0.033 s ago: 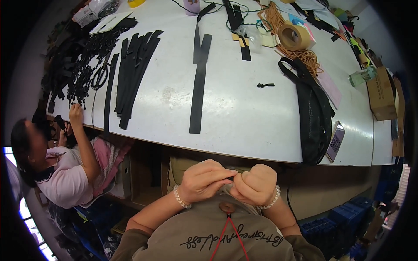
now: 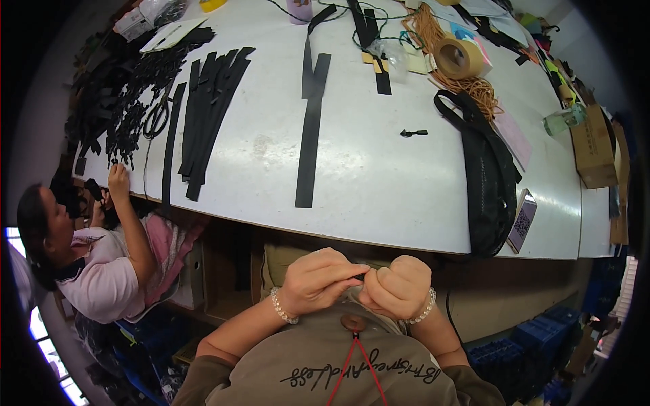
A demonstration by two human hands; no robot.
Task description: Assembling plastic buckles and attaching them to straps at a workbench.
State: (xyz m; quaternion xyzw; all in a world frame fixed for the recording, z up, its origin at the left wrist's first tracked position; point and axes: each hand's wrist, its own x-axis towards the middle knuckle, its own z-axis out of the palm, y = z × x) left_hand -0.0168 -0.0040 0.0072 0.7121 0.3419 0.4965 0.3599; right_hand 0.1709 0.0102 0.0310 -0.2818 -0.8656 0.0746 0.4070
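My left hand (image 2: pixel 317 281) and my right hand (image 2: pixel 398 289) meet in front of my chest, just short of the table's near edge. Between the left thumb and fingers is pinched a small black piece (image 2: pixel 360 276), mostly covered, so its kind does not show. My right hand is curled into a fist right against it; whatever its fingers hold is hidden. On the table ahead lie a long black strap (image 2: pixel 309 145) and, farther right, a small black fitting with a looped end (image 2: pixel 414 133).
Several black straps (image 2: pixel 210 115) and scissors (image 2: pixel 156 120) lie left, near a heap of black cord pieces (image 2: pixel 128 128). A co-worker (image 2: pixel 101 264) sits there, one hand at the heap. On the right are a black bag (image 2: pixel 486 183), a phone (image 2: pixel 522 222) and a tape roll (image 2: pixel 458 57).
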